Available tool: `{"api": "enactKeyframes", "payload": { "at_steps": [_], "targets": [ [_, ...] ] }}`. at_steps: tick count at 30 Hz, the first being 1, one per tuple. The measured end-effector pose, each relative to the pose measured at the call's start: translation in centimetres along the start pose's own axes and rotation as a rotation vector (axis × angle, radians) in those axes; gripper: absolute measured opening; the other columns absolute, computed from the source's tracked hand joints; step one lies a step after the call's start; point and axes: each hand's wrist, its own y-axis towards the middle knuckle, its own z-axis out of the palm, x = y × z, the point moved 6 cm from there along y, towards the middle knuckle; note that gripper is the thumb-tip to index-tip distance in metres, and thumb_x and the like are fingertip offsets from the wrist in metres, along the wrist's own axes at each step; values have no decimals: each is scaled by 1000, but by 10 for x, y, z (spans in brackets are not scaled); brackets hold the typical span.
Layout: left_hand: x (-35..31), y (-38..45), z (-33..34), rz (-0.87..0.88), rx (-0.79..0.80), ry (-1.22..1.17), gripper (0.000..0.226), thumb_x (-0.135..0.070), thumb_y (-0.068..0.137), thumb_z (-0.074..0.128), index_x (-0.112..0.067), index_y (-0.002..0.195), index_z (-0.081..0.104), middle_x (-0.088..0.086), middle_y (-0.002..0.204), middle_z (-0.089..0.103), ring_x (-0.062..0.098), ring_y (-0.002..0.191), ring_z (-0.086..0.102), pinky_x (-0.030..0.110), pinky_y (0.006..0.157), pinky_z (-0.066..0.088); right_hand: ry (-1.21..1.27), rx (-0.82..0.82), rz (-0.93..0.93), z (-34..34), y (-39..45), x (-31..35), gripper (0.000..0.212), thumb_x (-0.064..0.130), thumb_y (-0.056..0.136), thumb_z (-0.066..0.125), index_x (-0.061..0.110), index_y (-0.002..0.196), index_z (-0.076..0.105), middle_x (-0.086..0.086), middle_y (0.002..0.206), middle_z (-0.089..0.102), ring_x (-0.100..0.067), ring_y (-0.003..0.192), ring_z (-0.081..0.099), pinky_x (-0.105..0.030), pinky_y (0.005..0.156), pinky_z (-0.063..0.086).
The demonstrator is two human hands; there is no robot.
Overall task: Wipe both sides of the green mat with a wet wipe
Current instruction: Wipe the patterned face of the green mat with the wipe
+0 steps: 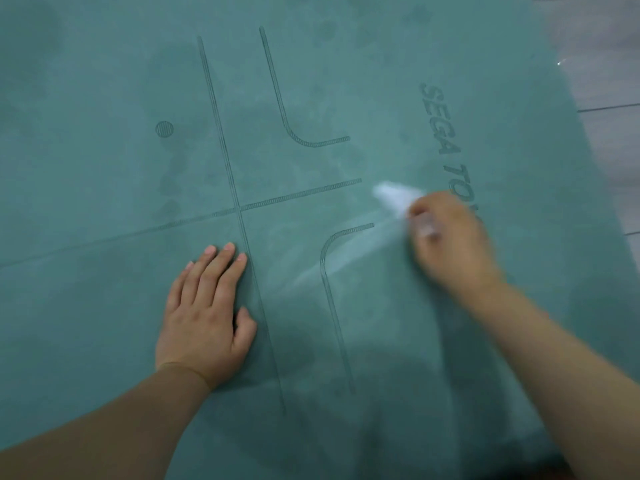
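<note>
Across nearly the whole view lies the flat green rubbery mat (104, 81), printed with dark alignment lines and lettering, spread on a pale plank floor (609, 84) that shows only at the upper right. On the mat's right half, just beside the lettering, the right hand (446, 237) is blurred with motion, its fingers curled round a crumpled white wet wipe (396, 197) that sticks out toward the upper left and presses on the surface. A pale damp streak trails from the wipe down toward the lower left, so the stroke seems to run along that diagonal. The left hand (207, 306) rests palm down with straight fingers near the crossing of the printed lines, well apart from the wipe, probably steadying the mat. Much unwiped mat lies to the left and ahead of the wipe, nearer the left hand; only the printed face shows, so the underside looks yet to be done. No containers are in view.
</note>
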Motion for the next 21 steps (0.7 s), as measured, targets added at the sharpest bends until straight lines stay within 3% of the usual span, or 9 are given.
{"api": "enactKeyframes", "payload": {
  "at_steps": [3,5,7,9,13,15,16,18,21],
  "targets": [
    [-1,0,-1,3,-9,-4,68,-30,80,39,-4,143,47,12,151,43,29,143,32,40,122,13,-85,-339,839,-73,-24,-142,32,16,80,43,8,102,64,-20,108,64,-36,101,58,-31,84,42],
    [0,0,-1,0,-5,-3,68,-30,80,38,-5,143,47,12,151,43,29,143,32,40,122,12,-83,-466,1013,-77,-37,-151,38,18,77,39,7,104,63,-19,113,62,-35,106,56,-31,89,40],
    [0,0,0,0,-3,-5,68,-30,80,38,-5,143,46,12,151,43,30,143,32,41,123,13,-106,-481,921,-47,-27,-107,28,7,80,41,5,99,62,-19,108,60,-34,100,56,-31,85,38],
    [0,0,0,3,-7,-3,68,-30,80,38,-5,143,46,12,151,43,30,143,32,41,123,13,-67,-427,621,0,-17,-28,21,2,82,44,8,93,60,-15,95,59,-30,87,54,-34,80,41],
    [1,0,2,2,-2,-6,65,-30,83,37,-2,141,47,13,151,43,29,143,30,38,122,11,154,138,-178,90,-60,161,25,10,81,41,7,97,60,-12,90,57,-30,78,50,-42,72,46],
    [1,-1,2,7,-6,-14,63,-31,87,36,-3,142,47,13,152,42,29,144,29,38,122,11,186,338,-456,95,-77,176,28,6,76,54,4,103,60,-12,92,59,-30,79,53,-39,72,45],
    [1,-1,1,10,-9,-16,63,-30,86,36,-3,142,47,13,151,43,29,143,30,38,122,11,150,347,-510,88,-68,158,26,5,73,59,6,99,61,-12,91,61,-31,78,56,-38,69,47],
    [1,-1,0,5,-11,-15,66,-28,82,37,-4,143,46,13,151,43,30,143,31,38,123,10,48,226,-384,54,-31,88,19,4,75,55,8,93,62,-14,93,62,-35,82,59,-40,72,52],
    [-1,-1,-1,-5,-12,-13,67,-28,81,36,-5,143,46,13,151,43,31,143,31,37,123,9,-126,-111,276,-36,5,-73,23,8,81,49,8,99,63,-18,104,63,-38,98,58,-39,84,46]
  ]
}}
